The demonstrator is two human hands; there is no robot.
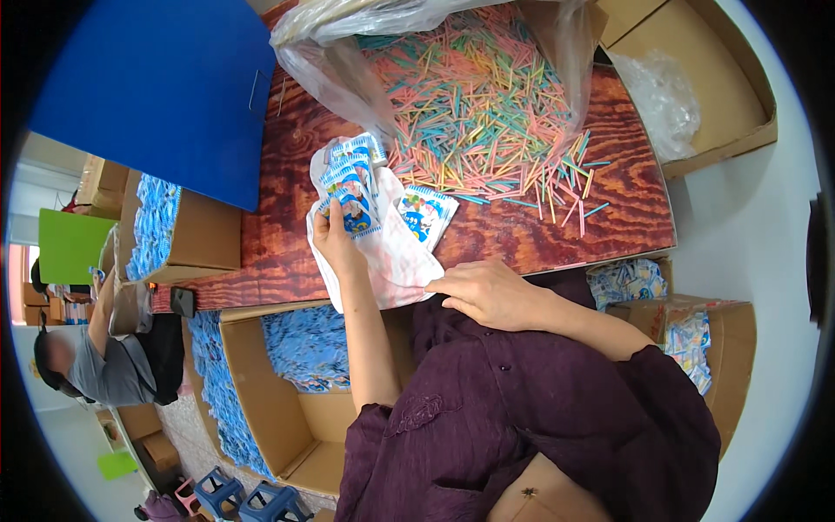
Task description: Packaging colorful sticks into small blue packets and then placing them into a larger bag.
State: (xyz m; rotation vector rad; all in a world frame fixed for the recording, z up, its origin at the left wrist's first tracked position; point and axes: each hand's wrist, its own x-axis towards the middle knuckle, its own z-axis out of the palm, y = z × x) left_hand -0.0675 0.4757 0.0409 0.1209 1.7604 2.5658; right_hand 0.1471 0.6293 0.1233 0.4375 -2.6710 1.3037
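Observation:
A pink-and-white cloth (396,257) lies at the table's near edge, partly hanging over it. Several small blue-and-white printed packets (352,178) overlap on its left part. My left hand (337,239) is closed in a pinch at the left edge of the nearest of these packets. Just right of them, a separate small stack of similar packets (426,213) rests on the cloth. My right hand (487,296) lies at the table edge, index finger stretched to the cloth's right corner and thumb apart from it; nothing shows between them.
A heap of thin pastel sticks (478,104) spills from a clear plastic liner (335,83) onto the wood-patterned table (287,174). Boxes of blue packets (304,344) stand below and left. A blue panel (165,87) rises at left. Another person (122,361) sits far left.

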